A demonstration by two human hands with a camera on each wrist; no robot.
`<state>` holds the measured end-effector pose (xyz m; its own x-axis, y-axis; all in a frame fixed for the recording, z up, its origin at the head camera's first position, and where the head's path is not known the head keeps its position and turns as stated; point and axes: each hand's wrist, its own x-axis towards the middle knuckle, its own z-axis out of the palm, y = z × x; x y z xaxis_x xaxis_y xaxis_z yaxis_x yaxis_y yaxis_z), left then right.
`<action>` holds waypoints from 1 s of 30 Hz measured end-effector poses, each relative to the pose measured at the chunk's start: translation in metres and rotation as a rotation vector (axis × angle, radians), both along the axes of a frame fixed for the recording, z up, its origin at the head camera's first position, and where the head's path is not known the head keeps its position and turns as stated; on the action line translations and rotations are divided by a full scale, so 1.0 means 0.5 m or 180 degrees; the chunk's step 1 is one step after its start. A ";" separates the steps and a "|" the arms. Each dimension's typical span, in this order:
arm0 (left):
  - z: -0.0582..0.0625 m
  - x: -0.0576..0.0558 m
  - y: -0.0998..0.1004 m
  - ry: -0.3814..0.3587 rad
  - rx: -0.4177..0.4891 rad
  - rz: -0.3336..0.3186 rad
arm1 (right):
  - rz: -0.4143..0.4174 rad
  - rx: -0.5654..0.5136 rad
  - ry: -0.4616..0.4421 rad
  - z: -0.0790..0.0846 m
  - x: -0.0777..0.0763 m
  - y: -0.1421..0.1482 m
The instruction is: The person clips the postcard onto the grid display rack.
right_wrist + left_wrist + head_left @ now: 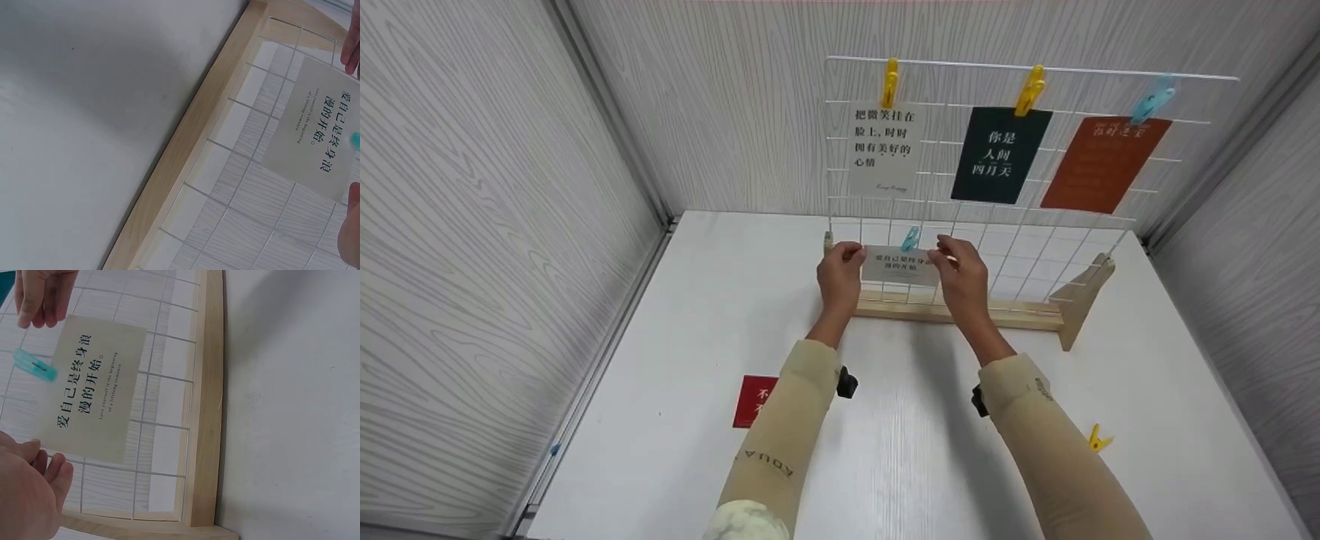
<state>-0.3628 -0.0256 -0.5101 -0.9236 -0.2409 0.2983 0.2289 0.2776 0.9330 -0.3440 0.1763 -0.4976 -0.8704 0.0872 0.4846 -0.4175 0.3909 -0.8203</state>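
Observation:
A small pale card (900, 268) with dark lettering hangs low on a white wire grid (945, 210). At the middle of its upper edge sits a light blue clip (911, 238). My left hand (840, 276) pinches the card's upper left corner between thumb and fingers. My right hand (964, 277) is at the upper right corner, its thumb overlapping the card there in the head view. From the left wrist view, the card (98, 391) lies flat against the wires, with the clip (35, 365) beside its lettering. Only parts of both hands show in the right wrist view.
Above hang a white card (883, 161), a dark green card (1001, 155) and an orange-red card (1106, 165), each under a clip. The grid stands in a wooden base (1020, 318). A red card (753, 401) and a yellow clip (1099, 439) lie on the white table.

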 end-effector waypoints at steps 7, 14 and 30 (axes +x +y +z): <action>0.000 0.022 -0.017 -0.0102 -0.0001 -0.0021 | 0.0070 0.0107 0.0094 0.006 0.029 0.033; -0.012 0.062 -0.049 -0.0097 0.0021 -0.0113 | 0.0172 0.0279 0.0225 0.004 0.078 0.078; -0.044 0.165 -0.141 -0.0467 0.0066 -0.0428 | 0.0209 0.0952 -0.0028 -0.020 0.183 0.227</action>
